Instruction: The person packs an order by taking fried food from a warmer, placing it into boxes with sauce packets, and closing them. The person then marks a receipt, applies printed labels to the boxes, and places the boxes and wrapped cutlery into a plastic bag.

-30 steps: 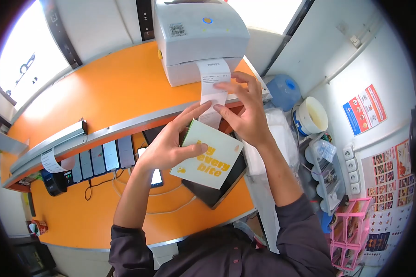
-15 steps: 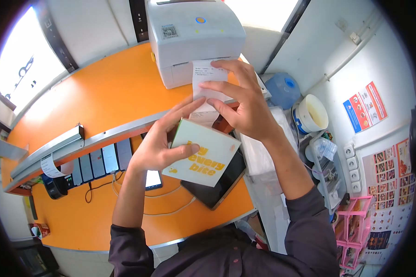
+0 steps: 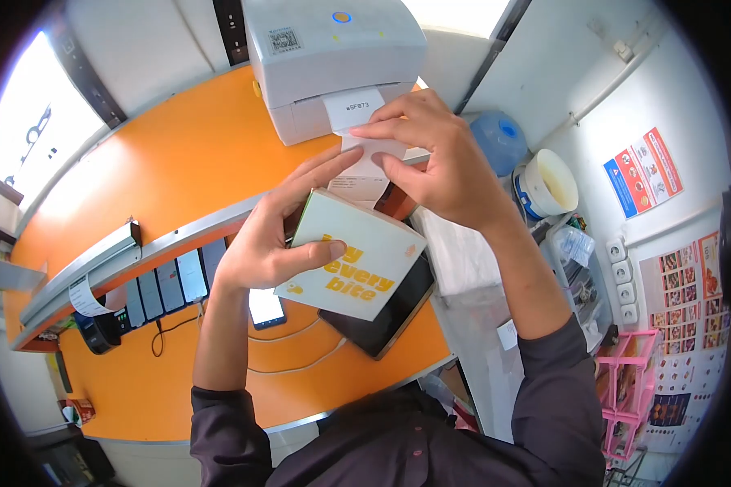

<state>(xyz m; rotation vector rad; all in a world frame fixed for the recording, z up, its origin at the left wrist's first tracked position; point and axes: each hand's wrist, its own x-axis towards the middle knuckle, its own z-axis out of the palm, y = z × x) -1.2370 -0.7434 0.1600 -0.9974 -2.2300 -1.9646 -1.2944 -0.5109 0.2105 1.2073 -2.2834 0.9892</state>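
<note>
A boxy white label printer [image 3: 333,61] with a lit round button stands on the raised orange shelf [image 3: 162,146]; on the lower orange counter [image 3: 162,385] lie a black flat tablet [image 3: 402,312], a phone with a bright screen [image 3: 266,308] and a looping white cable [image 3: 300,368]; a row of upright phones [image 3: 169,284] stands under the shelf's metal edge, beside a black card terminal [image 3: 97,333]. To the right are a stack of white plastic-wrapped material [image 3: 459,252], a translucent blue bottle [image 3: 498,144], a round white tub [image 3: 554,183] and a pink plastic rack [image 3: 629,373]; the box and left hand stand in front of part of the tablet, and the right hand covers part of the printed strip.

The square pale box [image 3: 349,264] has yellow lettering reading "every bite" and a green side edge; it is tilted above the tablet, below the printer. The white paper strip [image 3: 352,108] comes from the printer's slot, marked with what seems to be "SF073", and bends down behind the box; the left hand [image 3: 264,243] grips the box, thumb on its face and fingertips on the strip; the right hand [image 3: 443,162], fingers curled and narrow, holds the strip.
</note>
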